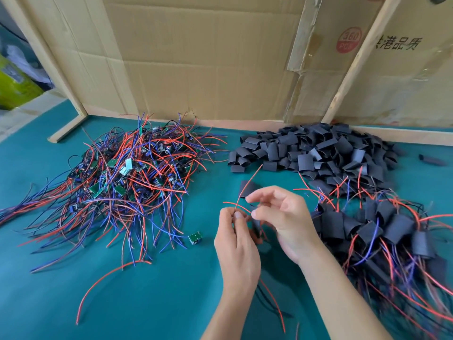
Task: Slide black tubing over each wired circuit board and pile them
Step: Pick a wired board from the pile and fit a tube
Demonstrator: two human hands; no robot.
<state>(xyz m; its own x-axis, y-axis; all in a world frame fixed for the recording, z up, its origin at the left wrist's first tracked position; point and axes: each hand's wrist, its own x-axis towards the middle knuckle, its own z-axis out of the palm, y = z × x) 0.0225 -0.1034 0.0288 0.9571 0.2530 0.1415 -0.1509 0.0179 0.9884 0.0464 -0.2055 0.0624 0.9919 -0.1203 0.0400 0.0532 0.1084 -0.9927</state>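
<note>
No container is in use; all stock lies loose on the green table [73, 303]. Left of centre sits a tangled heap of bare boards [127, 177], small green circuit boards with red, blue and black wires trailing toward the left edge. One board [195, 238] lies alone just below that heap, and a long red wire [103, 280] curves across the mat beneath it. At upper right is a pile of cut black sleeves [318, 150], short flattened tube lengths. Below it, along the right edge, lies the finished pile [382, 231]: boards covered by black tubing, red and blue leads projecting toward the lower right.

At centre, the left hand [237, 244] pinches the work piece [256, 225], a dark sleeved unit largely hidden between both hands. The right hand [284, 217] pinches at its upper end with thumb and forefinger, other fingers loosely curled. Thin red leads [247, 185] rise from the grip toward the sleeve pile; more red and black leads hang below the wrists. How far the tubing covers the board cannot be determined.

Cardboard sheets [196, 57] on wooden framing back the table.
</note>
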